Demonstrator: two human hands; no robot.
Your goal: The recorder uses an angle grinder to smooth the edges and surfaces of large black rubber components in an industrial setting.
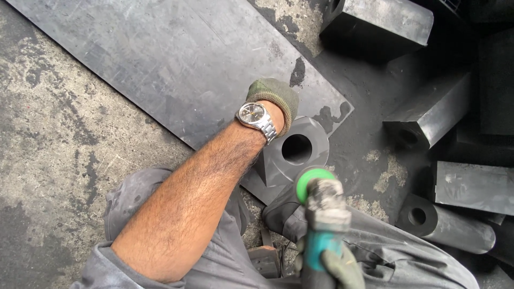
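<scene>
My left hand [274,98], in a green glove with a steel watch on the wrist, reaches forward and grips the far top edge of a black block [292,152] with a round hole through it. The fingers are hidden behind the wrist. The block stands tilted on the edge of a large dark flat sheet [176,59]. My right hand [334,270], also gloved, is closed around a teal hand-held power tool [323,214] with a green ring at its head. The tool's head sits just below and in front of the block's hole.
Several black blocks lie at the right: a large one [383,21] at top, a wedge-shaped one [433,109], a flat one [474,187], and a cylinder with a hole [447,225]. Stained concrete floor [48,139] spreads to the left. My grey trouser legs [396,251] fill the bottom.
</scene>
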